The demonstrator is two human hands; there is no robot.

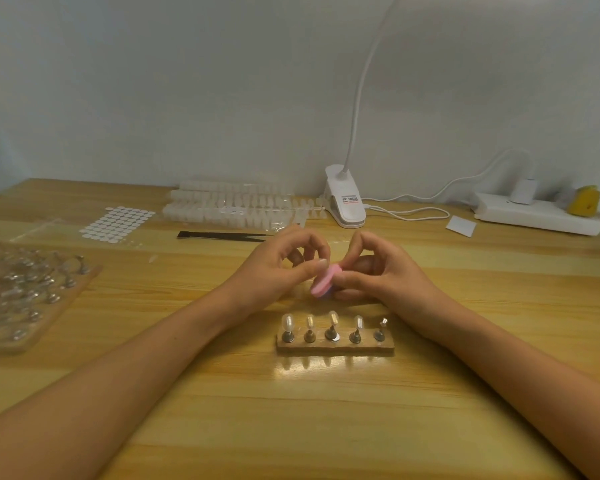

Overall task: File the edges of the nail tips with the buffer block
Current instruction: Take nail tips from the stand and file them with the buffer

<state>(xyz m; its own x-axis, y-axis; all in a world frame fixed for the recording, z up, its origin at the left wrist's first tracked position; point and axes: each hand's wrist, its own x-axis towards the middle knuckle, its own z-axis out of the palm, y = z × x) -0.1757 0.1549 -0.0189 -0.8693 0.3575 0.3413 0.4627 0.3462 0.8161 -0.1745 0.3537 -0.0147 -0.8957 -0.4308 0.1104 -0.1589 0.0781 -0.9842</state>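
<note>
A plain pale wall [153,81] fills the upper half of the view, softly and evenly lit. Against it stands a glossy wooden table [291,417] with yellow-brown grain stripes. At the back a white clip lamp [347,202] rests on the table, its bendy neck rising out of view. A white cable [413,212] loops beside it, near a white power strip [541,218] holding 1 plug [524,191].

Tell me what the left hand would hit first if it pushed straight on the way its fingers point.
The pink buffer block, almost at once. The left hand points toward it, and its thumb seems to touch it. Just beyond is the right hand, which grips the block from the other side.
</note>
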